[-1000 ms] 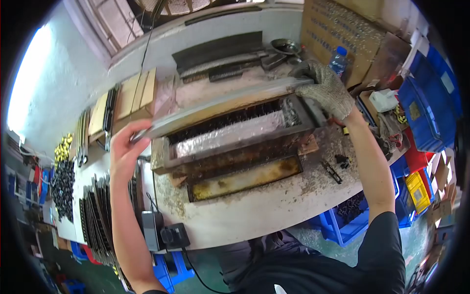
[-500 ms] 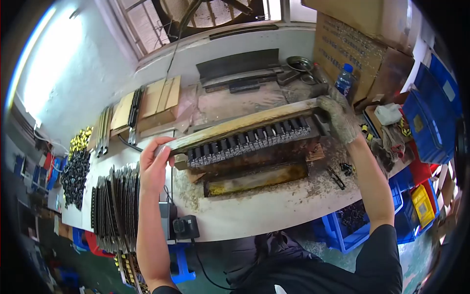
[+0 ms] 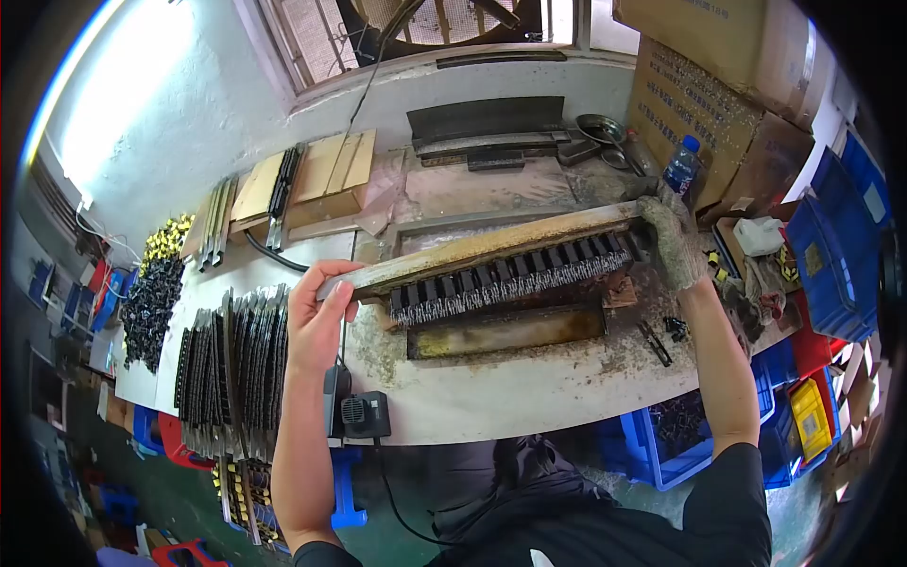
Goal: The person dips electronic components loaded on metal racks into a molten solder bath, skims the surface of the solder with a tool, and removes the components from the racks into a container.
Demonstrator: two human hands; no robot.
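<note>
Brown-stained, the long bar (image 3: pixel 510 240) spans side to side between my hands, left end nearer my body, above the worktable (image 3: pixel 491 404). My bare left hand (image 3: pixel 319 310) grips that end; my gloved right hand (image 3: pixel 675 248) clasps the other.

- The left hand (image 3: pixel 324 300) was bare and closed in a pinching grip, its thumb set opposite the bent forefinger.
- The left forearm (image 3: pixel 307 425), also bare, ran almost straight forward from elbow to wrist.
- The right hand (image 3: pixel 669 241) wore a greyish glove (image 3: pixel 680 257) and was curled in a grip; how each finger lay was hard to make out.
- The right forearm (image 3: pixel 723 378) was bare below the glove and slanted inward from the elbow.
- Both arms reached forward with the hands well apart, the right one farther ahead.
- Short dark sleeves (image 3: pixel 726 501) covered the upper arms, and the dark-clad torso (image 3: pixel 576 529) showed between them.
</note>
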